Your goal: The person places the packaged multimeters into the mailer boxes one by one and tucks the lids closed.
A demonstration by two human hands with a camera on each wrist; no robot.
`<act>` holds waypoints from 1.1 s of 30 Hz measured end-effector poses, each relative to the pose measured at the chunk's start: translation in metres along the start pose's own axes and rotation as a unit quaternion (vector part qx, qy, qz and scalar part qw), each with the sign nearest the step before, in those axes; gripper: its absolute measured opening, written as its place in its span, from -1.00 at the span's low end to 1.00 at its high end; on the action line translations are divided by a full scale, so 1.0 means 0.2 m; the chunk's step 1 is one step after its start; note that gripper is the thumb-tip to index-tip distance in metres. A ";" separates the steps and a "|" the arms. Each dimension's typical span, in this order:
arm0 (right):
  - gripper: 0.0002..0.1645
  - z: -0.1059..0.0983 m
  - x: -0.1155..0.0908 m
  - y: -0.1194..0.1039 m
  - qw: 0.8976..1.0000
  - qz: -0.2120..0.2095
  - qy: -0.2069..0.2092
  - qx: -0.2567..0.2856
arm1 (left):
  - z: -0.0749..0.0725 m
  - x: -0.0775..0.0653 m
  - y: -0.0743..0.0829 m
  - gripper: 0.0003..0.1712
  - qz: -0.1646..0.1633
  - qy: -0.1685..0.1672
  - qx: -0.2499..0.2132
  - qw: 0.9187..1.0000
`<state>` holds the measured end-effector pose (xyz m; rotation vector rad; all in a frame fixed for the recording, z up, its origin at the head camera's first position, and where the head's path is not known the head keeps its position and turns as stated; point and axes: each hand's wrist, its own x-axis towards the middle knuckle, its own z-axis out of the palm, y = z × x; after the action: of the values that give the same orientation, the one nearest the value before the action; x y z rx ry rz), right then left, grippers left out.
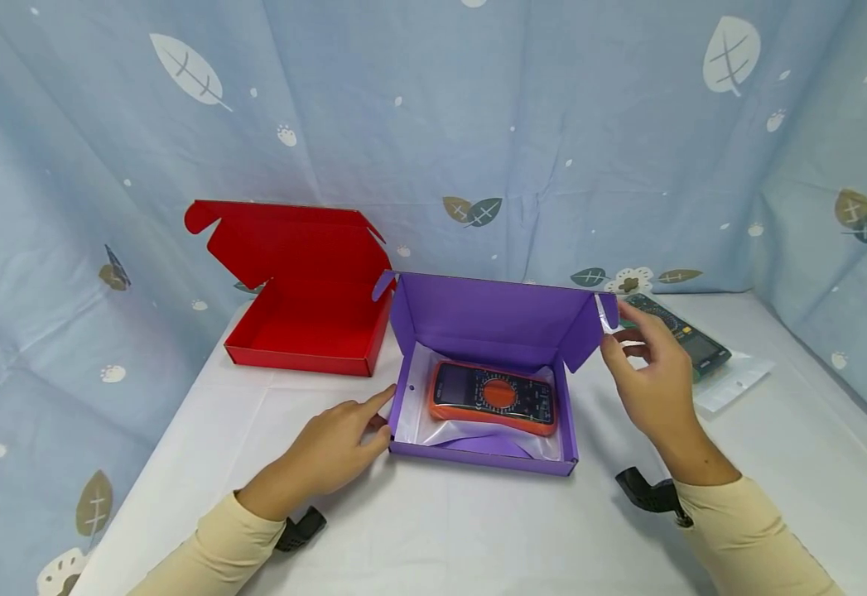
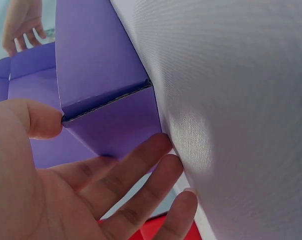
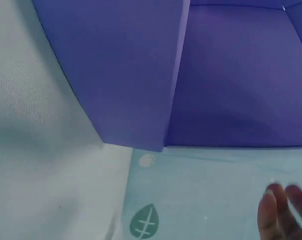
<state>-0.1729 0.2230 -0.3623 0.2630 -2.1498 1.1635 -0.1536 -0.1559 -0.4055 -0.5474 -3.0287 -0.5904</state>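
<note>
An open purple cardboard box (image 1: 478, 465) holds an orange-and-black digital multimeter (image 1: 493, 396), which lies on a clear plastic bag (image 1: 421, 422). My left hand (image 1: 336, 443) is at the box's left side. In the left wrist view its thumb (image 2: 46, 120) touches the front corner, while the fingers (image 2: 140, 192) stretch along the side wall. My right hand (image 1: 649, 372) is beside the raised lid's right flap (image 1: 607, 310), fingers loosely bent. In the right wrist view those fingers (image 3: 283, 212) show with nothing between them; whether they touch the flap I cannot tell.
An open red box (image 1: 299, 362) with its lid up stands left of the purple one. Behind my right hand a dark multimeter (image 1: 690, 335) lies on a clear bag (image 1: 734, 381). A blue leaf-patterned curtain (image 1: 433, 124) hangs behind the white-covered table (image 1: 448, 530).
</note>
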 end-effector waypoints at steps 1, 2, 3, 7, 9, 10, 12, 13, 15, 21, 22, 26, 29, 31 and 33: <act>-0.46 0.00 0.00 0.00 1.000 -0.002 -0.008 -0.002 | 0.00 0.00 0.00 -0.33 0.000 0.000 0.000 1.000; -0.48 0.01 0.00 0.00 1.000 -0.004 -0.016 -0.003 | 0.00 0.00 0.00 -0.33 -0.001 0.000 0.000 1.000; -0.51 0.01 0.00 0.00 1.000 -0.009 -0.024 -0.007 | 0.00 0.00 0.00 -0.33 0.000 0.000 0.000 1.000; -0.65 0.02 -0.01 0.02 0.998 -0.038 -0.046 -0.017 | 0.01 0.00 0.00 -0.33 0.000 -0.001 -0.001 1.000; -0.69 0.03 -0.01 0.03 0.997 -0.054 -0.049 -0.025 | 0.01 0.00 0.00 -0.33 -0.001 -0.001 0.000 1.000; -0.71 0.03 -0.01 0.03 0.997 -0.060 -0.050 -0.029 | 0.01 0.00 0.00 -0.33 -0.001 -0.001 0.000 1.000; -0.73 0.04 -0.01 0.04 0.996 -0.065 -0.051 -0.038 | 0.01 0.00 0.00 -0.33 -0.002 -0.001 0.000 1.000; -0.74 0.04 -0.01 0.04 0.996 -0.067 -0.050 -0.040 | 0.01 0.00 0.00 -0.33 -0.001 -0.001 0.000 1.000; -0.77 0.04 -0.01 0.04 0.996 -0.071 -0.048 -0.039 | 0.01 0.00 0.00 -0.33 -0.001 -0.001 -0.001 1.000; -0.74 0.04 -0.01 0.05 0.995 -0.080 -0.048 -0.034 | 0.00 0.00 0.00 -0.33 0.001 -0.004 -0.022 1.000; -0.73 0.04 -0.01 0.05 0.995 -0.080 -0.049 -0.034 | -0.01 0.00 0.00 -0.32 0.004 0.000 -0.028 1.000; -0.72 0.04 0.00 0.06 0.995 -0.079 -0.052 -0.034 | -0.04 0.01 0.01 -0.30 0.021 0.037 -0.064 0.997; -0.73 0.04 0.00 0.06 0.995 -0.076 -0.053 -0.040 | -0.07 0.03 0.03 -0.31 0.032 0.071 -0.099 0.992; -0.71 0.05 0.00 0.07 0.995 -0.074 -0.053 -0.043 | -0.10 0.05 0.04 -0.29 0.034 0.088 -0.121 0.988; -0.68 0.05 0.00 0.07 0.995 -0.072 -0.053 -0.044 | -0.13 0.08 0.05 -0.26 0.030 0.098 -0.138 0.985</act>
<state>-0.1839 0.2231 -0.3751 0.4414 -2.2273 0.9919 -0.1671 -0.1505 -0.3772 -0.5483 -2.7538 -1.0047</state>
